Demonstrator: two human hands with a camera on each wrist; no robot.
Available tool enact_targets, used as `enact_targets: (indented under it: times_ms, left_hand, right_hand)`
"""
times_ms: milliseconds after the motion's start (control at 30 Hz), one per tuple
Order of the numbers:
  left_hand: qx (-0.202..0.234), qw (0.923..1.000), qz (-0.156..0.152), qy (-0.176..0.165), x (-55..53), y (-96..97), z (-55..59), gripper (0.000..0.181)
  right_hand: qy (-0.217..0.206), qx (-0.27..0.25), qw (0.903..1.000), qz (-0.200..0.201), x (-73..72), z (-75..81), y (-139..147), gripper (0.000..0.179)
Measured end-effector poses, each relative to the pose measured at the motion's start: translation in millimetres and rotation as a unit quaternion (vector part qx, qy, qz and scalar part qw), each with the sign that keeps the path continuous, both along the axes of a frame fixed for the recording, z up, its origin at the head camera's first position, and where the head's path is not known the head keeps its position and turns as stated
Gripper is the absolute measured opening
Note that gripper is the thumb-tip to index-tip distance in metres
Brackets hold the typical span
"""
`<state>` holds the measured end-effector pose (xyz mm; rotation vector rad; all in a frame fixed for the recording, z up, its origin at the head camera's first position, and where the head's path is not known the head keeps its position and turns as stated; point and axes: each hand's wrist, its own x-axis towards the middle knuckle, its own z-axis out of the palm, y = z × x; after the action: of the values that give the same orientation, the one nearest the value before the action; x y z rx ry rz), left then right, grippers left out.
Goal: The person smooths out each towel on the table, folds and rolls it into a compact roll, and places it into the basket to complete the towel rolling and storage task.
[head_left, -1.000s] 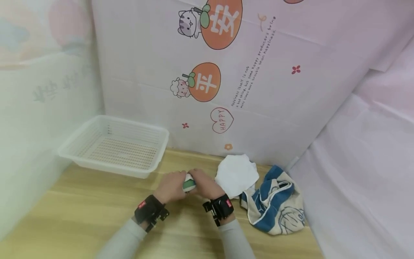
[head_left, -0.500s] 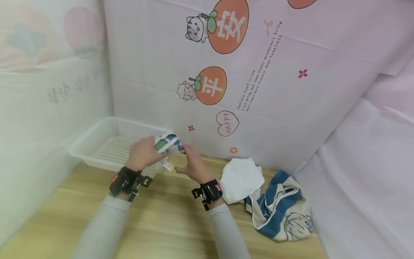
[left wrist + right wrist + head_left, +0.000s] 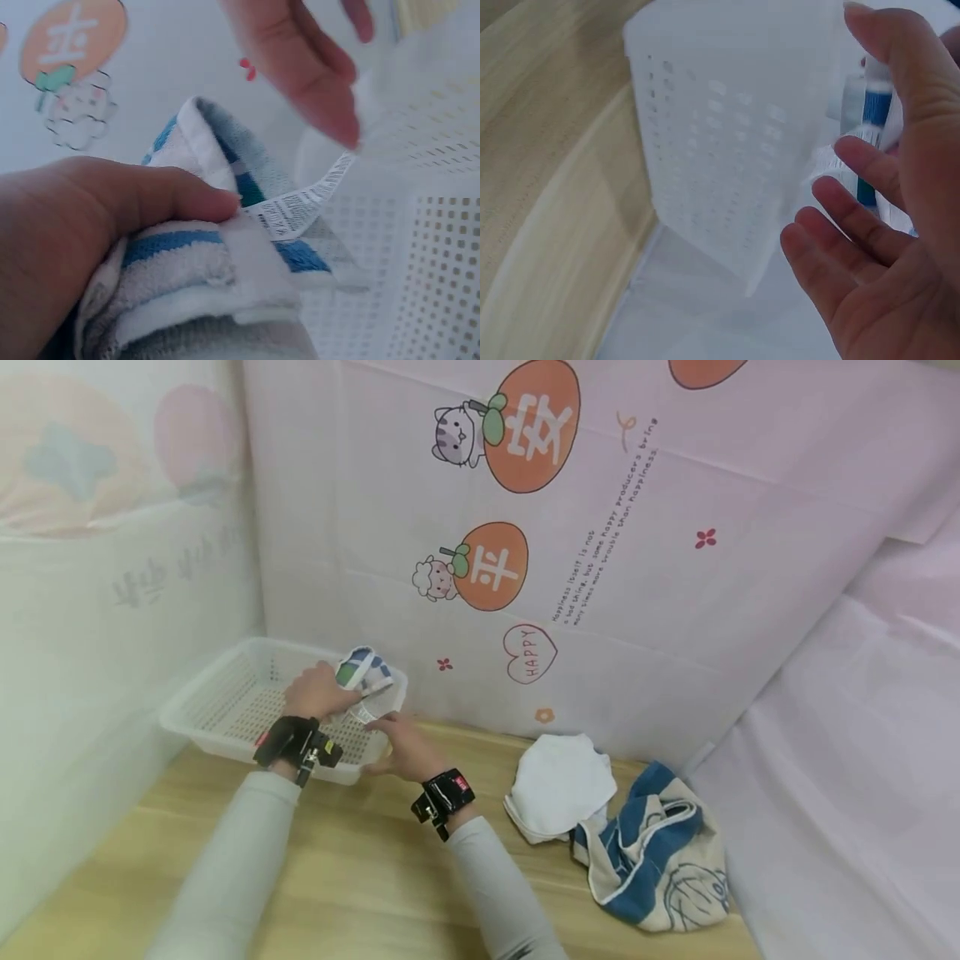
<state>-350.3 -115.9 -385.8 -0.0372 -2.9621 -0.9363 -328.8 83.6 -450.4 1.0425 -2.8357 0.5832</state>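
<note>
My left hand [image 3: 315, 692] grips a small folded towel [image 3: 369, 670], white terry with blue and green stripes, above the right part of the white plastic basket [image 3: 225, 743]. In the left wrist view, the thumb presses on the towel's [image 3: 180, 262] folded layers, and a printed care label [image 3: 296, 210] sticks out from its edge. My right hand [image 3: 412, 747] is beside the basket's right end, fingers spread and loosely bent, holding nothing. The right wrist view has these fingers [image 3: 855, 225] near the basket's perforated wall [image 3: 712, 150]; whether they touch the label is unclear.
On the wooden table [image 3: 390, 877], a folded white cloth [image 3: 562, 781] lies right of my right hand. A crumpled blue and beige towel [image 3: 652, 852] lies beside it, partly against the cloth. A printed curtain [image 3: 600, 677] hangs behind, and pale sheets close off both sides.
Both hands have moved left and away from me, toward the basket. The towel, first between both hands over the table, is now over the basket in the left hand; the right hand has let go.
</note>
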Motion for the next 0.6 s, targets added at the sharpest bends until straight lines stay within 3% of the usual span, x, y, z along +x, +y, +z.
enact_targets:
  times_ms: [133,367,467,600]
  left_hand:
    - [-0.004,0.9996,0.000,-0.029,-24.2,0.2,-16.2,0.063]
    - [0.000,0.9966,-0.023,-0.079,-70.1,0.0,-59.7,0.047]
    - [-0.002,0.9924,-0.030,-0.119,-78.4,-3.0,-74.5,0.052]
    - [-0.002,0.9849,-0.048,-0.166,-79.2,-2.4,-85.0,0.059]
  right_hand:
    - [0.009,0.019,0.9998,0.006,-0.3,-8.2,-2.4,0.053]
    - [0.009,0.032,0.9994,0.003,1.7,-9.9,-6.0,0.044]
    - [0.016,0.036,0.9992,0.009,3.8,-10.1,-10.4,0.043]
    - [0.008,0.037,0.9992,0.016,5.2,-9.1,-12.9,0.044]
